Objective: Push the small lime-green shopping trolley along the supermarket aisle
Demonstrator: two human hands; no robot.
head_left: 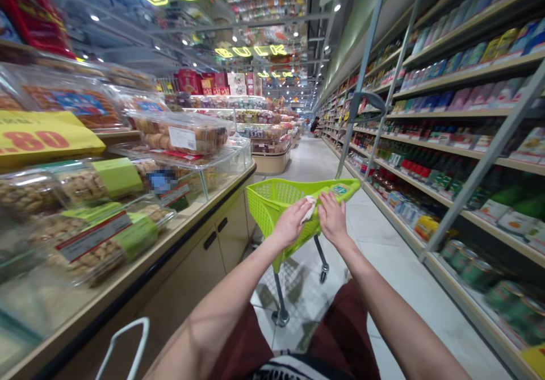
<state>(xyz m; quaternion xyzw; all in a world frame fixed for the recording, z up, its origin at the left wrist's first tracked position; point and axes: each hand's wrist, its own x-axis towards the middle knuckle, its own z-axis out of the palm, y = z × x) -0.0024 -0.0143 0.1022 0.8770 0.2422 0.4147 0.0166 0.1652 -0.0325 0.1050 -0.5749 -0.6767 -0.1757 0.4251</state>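
Note:
A lime-green plastic shopping cart (268, 195) on grey legs with casters stands right in front of me. My left hand (293, 221) presses a crumpled white cloth or tissue (309, 208) against the near rim of its basket, fingers closed over it. Beside it, my right hand (333, 216) is curled over the same rim, close to a small label (339, 189) on the cart. The two hands are a short gap apart. My palms and the undersides of my fingers are hidden.
On the left runs a counter (230, 190) with clear boxes of nuts and pastries (183, 130) and a yellow price sign (42, 136). Tall shelves (460, 153) of cans and packets line the right. A person (314, 124) is far down the tiled aisle (304, 155).

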